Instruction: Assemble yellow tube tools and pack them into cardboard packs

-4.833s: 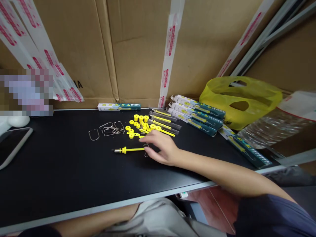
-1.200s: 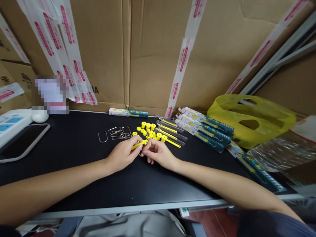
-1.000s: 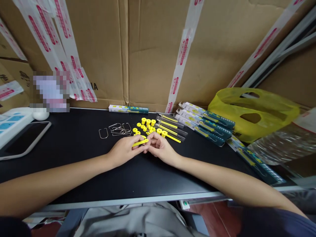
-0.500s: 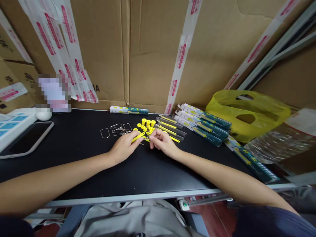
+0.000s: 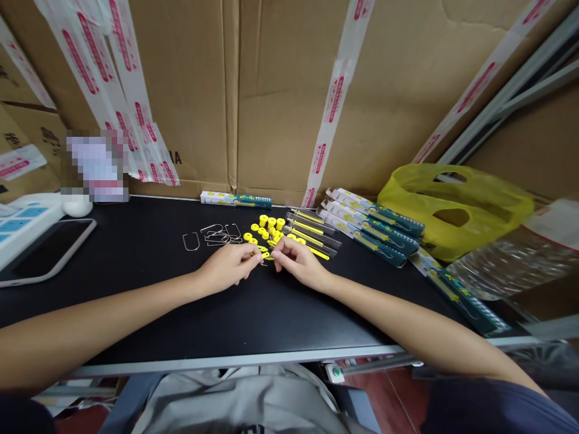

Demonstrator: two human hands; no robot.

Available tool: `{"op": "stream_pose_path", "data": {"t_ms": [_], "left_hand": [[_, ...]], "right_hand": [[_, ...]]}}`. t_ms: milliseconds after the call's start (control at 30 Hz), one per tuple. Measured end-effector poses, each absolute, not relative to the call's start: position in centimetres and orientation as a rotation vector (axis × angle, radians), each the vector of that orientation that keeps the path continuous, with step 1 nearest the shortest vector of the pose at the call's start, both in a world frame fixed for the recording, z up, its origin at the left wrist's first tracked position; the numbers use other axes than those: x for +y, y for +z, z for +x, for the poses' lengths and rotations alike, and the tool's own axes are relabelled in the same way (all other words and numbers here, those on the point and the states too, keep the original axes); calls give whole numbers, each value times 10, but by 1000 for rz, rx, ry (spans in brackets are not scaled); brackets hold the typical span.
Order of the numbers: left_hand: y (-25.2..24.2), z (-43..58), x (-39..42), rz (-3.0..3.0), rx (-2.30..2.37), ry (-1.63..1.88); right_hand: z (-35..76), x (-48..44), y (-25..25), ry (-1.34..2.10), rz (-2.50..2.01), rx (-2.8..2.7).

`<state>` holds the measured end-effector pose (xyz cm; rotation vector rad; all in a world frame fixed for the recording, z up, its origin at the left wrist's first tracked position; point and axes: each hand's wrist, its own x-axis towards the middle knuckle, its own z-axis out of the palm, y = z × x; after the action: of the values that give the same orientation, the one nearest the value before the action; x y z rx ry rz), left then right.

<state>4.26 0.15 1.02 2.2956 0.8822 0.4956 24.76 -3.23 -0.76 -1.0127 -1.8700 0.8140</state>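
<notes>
My left hand [image 5: 231,265] is closed in a pinch on a flat yellow plastic strip [image 5: 265,255], whose holed end sticks out past the fingertips. Close beside it on the right, my right hand [image 5: 299,263] is also pinched. Whatever sits between its fingertips is too small to make out. Just beyond both hands lie several small yellow plastic caps [image 5: 263,220], partly hidden by the fingers. Bent metal wire loops [image 5: 221,235] are heaped left of the caps. To the right lie clear tubes with yellow sticks [image 5: 312,235].
Several printed narrow boxes [image 5: 368,226] lie at the right, one more box [image 5: 236,199] at the back. A yellow plastic bag [image 5: 456,211] stands behind them. At the left are a phone [image 5: 47,250] and a power strip [image 5: 29,220]. A large carton [image 5: 271,102] walls the black table's back.
My left hand has turned the yellow strip, which now shows only its end near the right fingertips. My right hand stays almost in place.
</notes>
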Motion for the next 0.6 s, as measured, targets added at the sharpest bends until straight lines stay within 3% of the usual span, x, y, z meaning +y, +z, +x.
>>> {"op": "stream_pose_path", "data": {"t_ms": [267,600], "left_hand": [[16,41,7,1873,730,158],[21,33,11,2094,688,98]], "right_hand": [[248,-36,-12,718,-1044,-1986],[252,-32,-13,392,-1043,-2249]]}}
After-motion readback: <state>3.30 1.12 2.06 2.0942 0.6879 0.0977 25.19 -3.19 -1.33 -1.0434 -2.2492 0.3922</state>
